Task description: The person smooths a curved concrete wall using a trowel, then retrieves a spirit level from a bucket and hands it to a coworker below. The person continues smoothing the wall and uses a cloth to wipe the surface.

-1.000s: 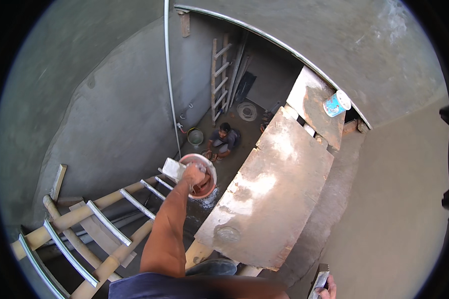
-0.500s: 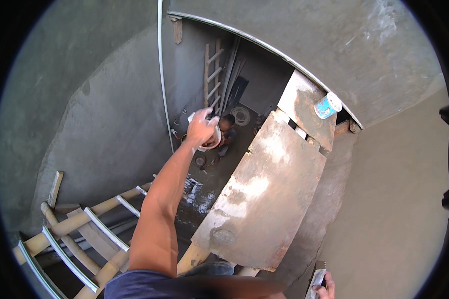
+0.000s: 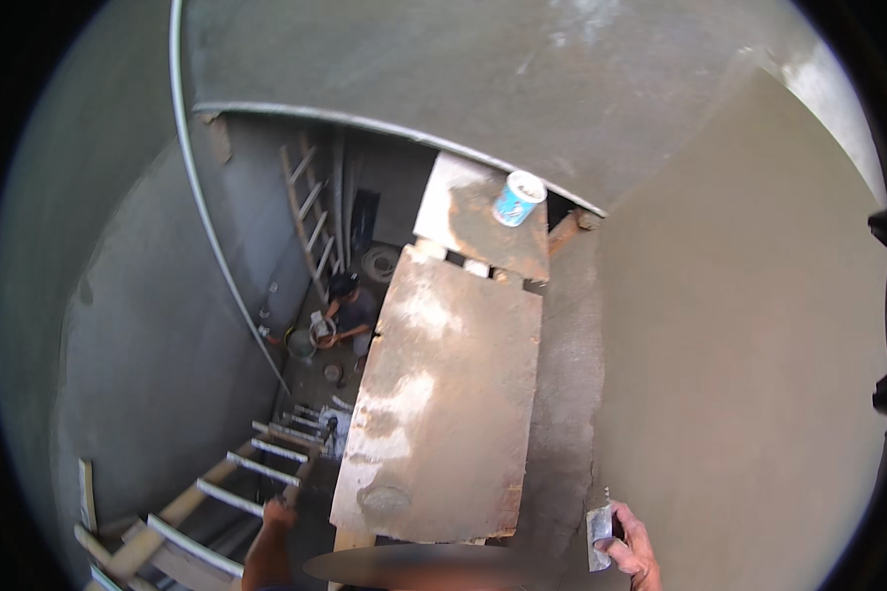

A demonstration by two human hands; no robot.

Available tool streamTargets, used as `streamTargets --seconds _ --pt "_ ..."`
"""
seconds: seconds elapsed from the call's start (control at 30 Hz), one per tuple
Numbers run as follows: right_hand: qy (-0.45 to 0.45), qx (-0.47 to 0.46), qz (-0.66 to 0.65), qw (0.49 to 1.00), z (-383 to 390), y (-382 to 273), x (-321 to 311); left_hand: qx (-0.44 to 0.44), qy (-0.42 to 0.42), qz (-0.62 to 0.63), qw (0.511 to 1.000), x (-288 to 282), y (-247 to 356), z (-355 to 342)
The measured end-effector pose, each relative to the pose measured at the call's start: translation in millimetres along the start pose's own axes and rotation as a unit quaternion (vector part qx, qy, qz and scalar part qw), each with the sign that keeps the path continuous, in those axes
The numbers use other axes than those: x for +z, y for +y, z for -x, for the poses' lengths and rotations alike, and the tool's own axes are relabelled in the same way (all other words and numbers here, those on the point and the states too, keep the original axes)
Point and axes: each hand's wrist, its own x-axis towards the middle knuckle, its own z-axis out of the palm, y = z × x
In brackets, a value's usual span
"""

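Note:
At the lower left, my left hand [image 3: 279, 511] is lowered to the side rail of a bamboo ladder [image 3: 185, 500] with pale rungs. Its fingers look closed around the rail, though they are dark and small. My right hand [image 3: 633, 554] grips a plastering trowel [image 3: 599, 537], its grey blade upright beside the smooth plastered wall [image 3: 729, 374]. Between my hands lies a worn plank platform [image 3: 463, 394], smeared with white and grey, with a dab of wet mortar [image 3: 384, 500] near its close end.
Beyond the planks, a blue-and-white tub [image 3: 519, 198] stands on a second board [image 3: 463, 202]. Far below, a person [image 3: 353, 307] crouches with a pale bucket [image 3: 322, 330]. Another ladder [image 3: 310, 212] leans there. A thin pipe [image 3: 202, 197] runs down the left wall.
My left hand has dropped from out over the opening, near the person's bucket, to the ladder. My view has turned rightward. The trowel stays in my right hand.

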Motion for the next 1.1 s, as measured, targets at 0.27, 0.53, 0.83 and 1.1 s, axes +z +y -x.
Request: streamTargets --seconds 0.27,0.53,0.83,1.1 --pt "0.038 -0.138 0.242 0.96 52.5 -77.8 -5.7 0.084 0.074 0.003 0.994 -91.0 34.5 -27.7" --pt "0.141 -0.135 -0.016 0.981 42.5 -78.2 -12.6 0.263 0.115 -0.027 0.958 -236.0 229.8 47.1" --pt "0.212 -0.012 -0.284 0.935 127.7 -91.0 -24.3 0.513 0.003 -0.063 0.856 -353.2 443.0 277.7" --pt "0.206 -0.044 -0.354 0.911 277.2 -213.4 -73.2 0.571 -0.24 -0.005 0.785 -492.3 432.2 381.6"
